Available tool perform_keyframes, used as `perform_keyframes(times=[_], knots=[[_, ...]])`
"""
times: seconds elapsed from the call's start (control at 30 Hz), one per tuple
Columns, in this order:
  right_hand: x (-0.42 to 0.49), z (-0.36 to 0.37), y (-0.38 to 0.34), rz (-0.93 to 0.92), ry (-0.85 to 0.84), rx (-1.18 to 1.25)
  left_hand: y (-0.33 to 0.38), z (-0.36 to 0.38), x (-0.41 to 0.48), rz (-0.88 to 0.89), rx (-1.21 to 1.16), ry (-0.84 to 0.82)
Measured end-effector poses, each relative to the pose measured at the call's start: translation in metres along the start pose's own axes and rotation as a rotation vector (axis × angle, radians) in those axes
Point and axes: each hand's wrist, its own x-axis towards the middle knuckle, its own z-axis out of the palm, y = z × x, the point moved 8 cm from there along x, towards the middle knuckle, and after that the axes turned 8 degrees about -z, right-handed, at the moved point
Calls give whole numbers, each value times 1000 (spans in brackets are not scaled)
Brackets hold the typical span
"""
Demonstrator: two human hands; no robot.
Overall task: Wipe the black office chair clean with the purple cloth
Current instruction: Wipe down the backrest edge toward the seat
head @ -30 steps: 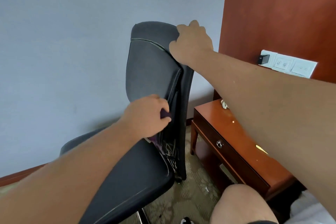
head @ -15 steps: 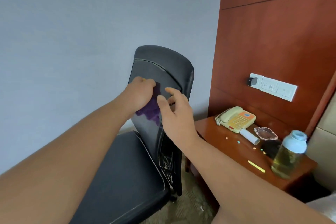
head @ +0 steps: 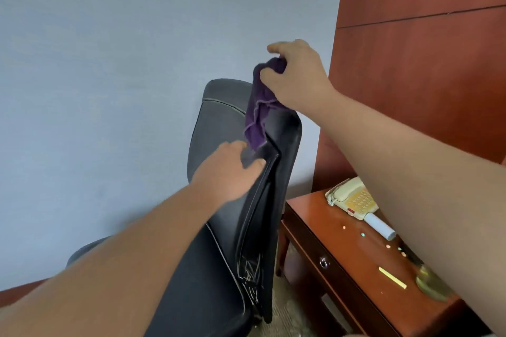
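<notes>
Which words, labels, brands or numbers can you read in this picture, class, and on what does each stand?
No text here can be read.
The telephone has keypad marks, but they are too blurred to read.
The white tube beside it shows no print.
The black office chair and the purple cloth show no label.

right hand (head: 298, 76) gripping purple cloth (head: 258, 115), left hand (head: 232, 172) on black chair (head: 219, 128)
</notes>
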Motion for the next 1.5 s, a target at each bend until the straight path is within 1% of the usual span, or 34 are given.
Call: perform_keyframes(times=[0.07,0.1,0.13,0.2,0.23,0.33,0.4,0.53,0.63,0.7,0.8,0.87,0.93,0.97,1.03,1.13,1.2,1.27,1.33,1.4,1.43,1.5], knots=[[0,28,12,-35,-216,-183,6,17,1,79,347,66],[-6,42,17,-43,-306,-244,11,22,2,130,456,102],[-11,52,22,-45,-357,-262,16,25,2,183,512,135],[-18,64,23,-80,-369,-262,21,28,4,269,517,175],[-20,67,21,-117,-363,-307,22,29,5,297,511,181],[-25,69,10,-253,-359,-567,24,35,7,354,498,205],[-34,72,0,-346,-389,-658,21,37,9,323,461,202],[-61,73,-14,-507,-494,-693,7,42,10,228,378,168],[-64,70,-14,-571,-567,-700,6,43,8,250,347,202],[-52,65,-11,-565,-558,-669,5,43,9,241,334,211],[-20,62,-3,-499,-510,-640,-6,47,14,143,271,120],[-2,68,5,-408,-509,-590,-11,50,16,98,265,82],[3,80,14,-294,-551,-513,-13,51,16,85,282,77],[1,86,17,-275,-578,-503,-13,51,17,81,289,79],[-11,93,18,-341,-601,-561,-14,53,18,73,294,75],[-39,88,12,-555,-553,-655,-11,58,18,76,265,73],[-58,79,10,-670,-538,-657,-10,59,18,87,225,68],[-72,69,8,-735,-533,-592,-13,61,18,80,153,4],[-76,62,7,-769,-561,-539,-18,62,18,66,73,-70],[-66,57,7,-781,-553,-518,-22,61,17,60,66,-95],[-56,55,7,-744,-517,-499,-22,62,16,64,90,-99],[-31,50,16,-567,-418,-425,-23,65,14,97,128,-114]])
